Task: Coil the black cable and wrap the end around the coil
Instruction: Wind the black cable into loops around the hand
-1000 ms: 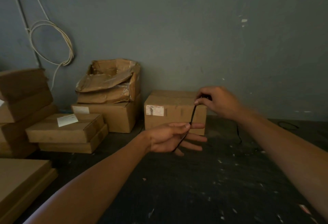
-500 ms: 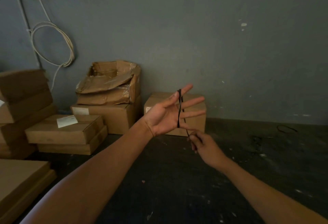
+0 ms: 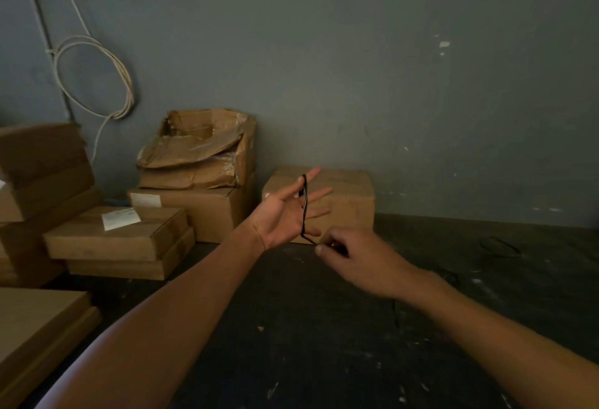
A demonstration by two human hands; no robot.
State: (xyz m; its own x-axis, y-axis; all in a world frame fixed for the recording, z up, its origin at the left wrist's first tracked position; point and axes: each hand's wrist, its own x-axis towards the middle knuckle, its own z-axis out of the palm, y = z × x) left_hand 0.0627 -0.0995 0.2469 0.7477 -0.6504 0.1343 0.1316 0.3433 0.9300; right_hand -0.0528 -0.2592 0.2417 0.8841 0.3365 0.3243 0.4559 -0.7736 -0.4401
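My left hand (image 3: 285, 214) is held up in the middle of the view, palm toward me, fingers spread. A thin black cable (image 3: 304, 207) loops over its fingers, from the index finger down past the little finger. Just below and to the right, my right hand (image 3: 353, 259) pinches the cable's lower run between thumb and fingers. A further stretch of the cable (image 3: 394, 314) hangs below my right wrist over the dark floor.
Cardboard boxes stand along the grey wall: a closed one (image 3: 343, 201) right behind my hands, a torn open one (image 3: 197, 149) on a stack to the left, more stacks (image 3: 113, 240) at far left. A white coiled cord (image 3: 94, 81) hangs on the wall. A dark loop (image 3: 500, 246) lies on the floor at right.
My right hand carried the cable from above the left hand down under it, laying a turn over the fingers. The left hand rose and turned palm up; since half a second ago little has shifted.
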